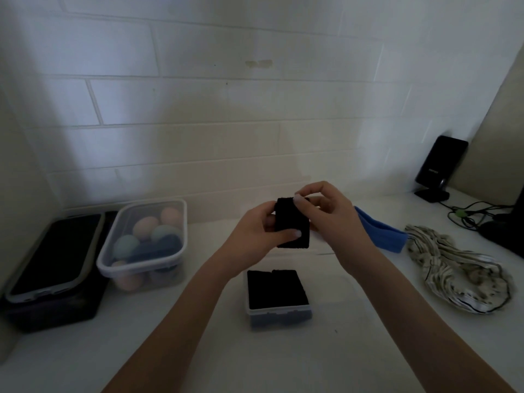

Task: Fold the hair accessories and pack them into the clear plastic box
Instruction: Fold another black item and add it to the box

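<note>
A folded black hair band [289,219] is held in the air above the white counter. My left hand [255,236] grips its lower left side with the thumb across the front. My right hand [329,211] pinches its top right corner. Below them stands the small clear plastic box [279,310], open, with black folded bands [276,289] lying inside. A blue hair band [382,236] lies on the counter behind my right wrist, partly hidden. A striped cream scrunchie-like fabric piece [459,276] lies to the right.
A clear tub [141,262] of pastel egg-shaped items stands at the left. A dark lidded container [54,268] sits beside it. A black speaker [438,168] and cables [476,214] are at the back right, against the white tiled wall.
</note>
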